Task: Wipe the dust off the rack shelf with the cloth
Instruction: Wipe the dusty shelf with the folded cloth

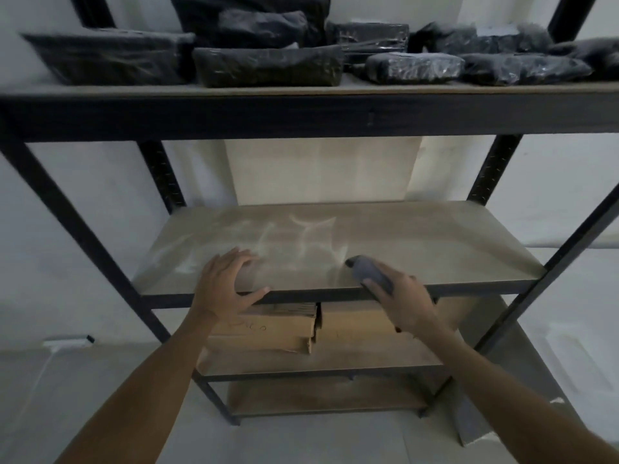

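Middle of the wiping, by the look of it, nearer to the start than to the end. On the bare grey-brown board shelf (418,242) of the black metal rack (301,113), pale streaks of dust (294,239) across the left and centre, some curved, as if smeared around but not lifted. Right part of the board plainer and more even; whether already cleaned or only less dusty, impossible to say in this dim and slightly blurred picture.

Right hand (402,299) at the front edge of the shelf, closed around a small bunched dark grey cloth (370,271), the front end of the cloth sticking out past the fingers and touching the board just right of the dust streaks. Left hand (224,279) with nothing in it, fingers spread, palm resting flat on the front edge of the same shelf, probably for support.

Left to do, as a judgement: the streaked left and centre zone, the back strip near the wall, the front-left corner under the left hand.

Above, black plastic-wrapped bundles (268,67); below, brown cardboard boxes (268,329).
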